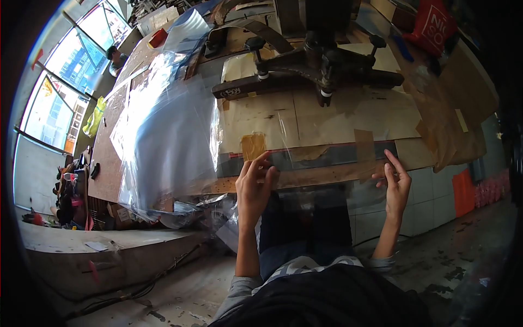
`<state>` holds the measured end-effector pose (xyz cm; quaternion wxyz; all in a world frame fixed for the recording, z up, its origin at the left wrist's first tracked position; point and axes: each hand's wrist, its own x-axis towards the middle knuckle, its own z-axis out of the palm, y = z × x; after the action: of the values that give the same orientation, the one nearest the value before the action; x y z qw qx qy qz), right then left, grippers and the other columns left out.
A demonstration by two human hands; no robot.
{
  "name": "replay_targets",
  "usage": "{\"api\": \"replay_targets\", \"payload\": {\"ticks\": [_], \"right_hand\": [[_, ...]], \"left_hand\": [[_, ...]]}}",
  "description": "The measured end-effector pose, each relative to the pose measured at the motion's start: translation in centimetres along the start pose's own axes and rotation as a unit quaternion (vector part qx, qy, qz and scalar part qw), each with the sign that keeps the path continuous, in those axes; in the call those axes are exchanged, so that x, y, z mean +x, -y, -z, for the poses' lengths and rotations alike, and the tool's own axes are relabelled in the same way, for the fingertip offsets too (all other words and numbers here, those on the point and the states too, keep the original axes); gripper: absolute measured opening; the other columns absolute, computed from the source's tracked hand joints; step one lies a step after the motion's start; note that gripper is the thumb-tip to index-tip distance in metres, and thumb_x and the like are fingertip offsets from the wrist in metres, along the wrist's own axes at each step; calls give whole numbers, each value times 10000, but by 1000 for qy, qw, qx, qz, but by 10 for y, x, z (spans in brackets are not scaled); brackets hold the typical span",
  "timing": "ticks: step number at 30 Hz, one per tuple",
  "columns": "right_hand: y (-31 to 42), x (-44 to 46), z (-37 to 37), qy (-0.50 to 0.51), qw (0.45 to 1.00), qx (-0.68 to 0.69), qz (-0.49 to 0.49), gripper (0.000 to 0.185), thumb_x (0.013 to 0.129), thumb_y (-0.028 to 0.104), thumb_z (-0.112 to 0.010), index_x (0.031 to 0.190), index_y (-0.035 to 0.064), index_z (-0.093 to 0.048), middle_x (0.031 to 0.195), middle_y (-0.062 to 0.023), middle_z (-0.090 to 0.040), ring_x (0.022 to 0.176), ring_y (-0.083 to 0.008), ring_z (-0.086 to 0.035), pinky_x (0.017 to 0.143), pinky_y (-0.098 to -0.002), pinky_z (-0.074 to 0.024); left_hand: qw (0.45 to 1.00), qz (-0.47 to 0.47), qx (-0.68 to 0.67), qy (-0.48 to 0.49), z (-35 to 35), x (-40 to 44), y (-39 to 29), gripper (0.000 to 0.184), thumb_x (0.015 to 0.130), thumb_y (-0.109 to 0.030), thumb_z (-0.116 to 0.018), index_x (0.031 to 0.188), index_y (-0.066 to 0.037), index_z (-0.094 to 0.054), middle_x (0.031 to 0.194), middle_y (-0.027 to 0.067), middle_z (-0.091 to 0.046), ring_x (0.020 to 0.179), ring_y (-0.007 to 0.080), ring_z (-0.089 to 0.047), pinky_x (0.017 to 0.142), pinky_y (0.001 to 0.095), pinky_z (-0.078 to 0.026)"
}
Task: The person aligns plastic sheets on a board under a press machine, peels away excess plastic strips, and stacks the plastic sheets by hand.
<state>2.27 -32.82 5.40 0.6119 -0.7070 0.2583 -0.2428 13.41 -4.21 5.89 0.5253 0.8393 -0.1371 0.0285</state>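
Nearest me, between the two hands: clear film, seemingly one thin sheet over the table's front edge, its outline hard to trace. Judged light, limp and slippery, easily creased; best taken by opposite side margins, a flat pinch at each, kept lightly taut.

Left hand: fingers bent, thumb and forefinger drawn near each other at the film's left side. Looks like a pinch, but I cannot tell whether film is caught in it.

Right hand: half open, forefinger extended away from the body, the other fingers loosely curled and apart. No grip shows; contact with the film cannot be made out.

Just beyond the fingertips, spanning between the hands: a dark strip with a red line along part of its far edge. A brown tape patch sits just past the left fingertips; a translucent brown band lies left of the right hand.

Left of the left hand: glossy clear sheets, spread wide. Farther, beyond both hands: pale board, then a dark metal press standing over it.
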Motion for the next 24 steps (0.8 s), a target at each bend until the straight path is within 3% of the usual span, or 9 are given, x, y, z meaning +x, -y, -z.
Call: {"api": "replay_targets", "payload": {"ticks": [7,19,24], "right_hand": [[-3,1,0,0,1000,2,12,329,948,132,-548,1260,38,-590,654,22,-535,628,-126,-658,498,-224,-459],[-1,2,-8,17,999,29,13,334,946,95,-543,1272,32,-575,725,-14,-607,638,-137,-667,517,-229,-488],[0,3,-10,17,999,36,10,338,946,117,-558,1277,52,-579,684,20,-594,659,-97,-656,529,-209,-470]], "left_hand": [[999,-14,28,-10,-6,13,0,345,868,-31,-629,1212,-54,-613,990,81,-614,775,152,-645,659,280,-532],[1000,2,-3,-29,0,13,6,391,857,-4,-620,1241,-77,-611,1012,74,-614,770,127,-643,677,272,-523],[1000,8,15,-21,0,13,7,408,854,-1,-616,1255,-75,-607,1036,67,-621,775,106,-626,707,261,-513]]}}
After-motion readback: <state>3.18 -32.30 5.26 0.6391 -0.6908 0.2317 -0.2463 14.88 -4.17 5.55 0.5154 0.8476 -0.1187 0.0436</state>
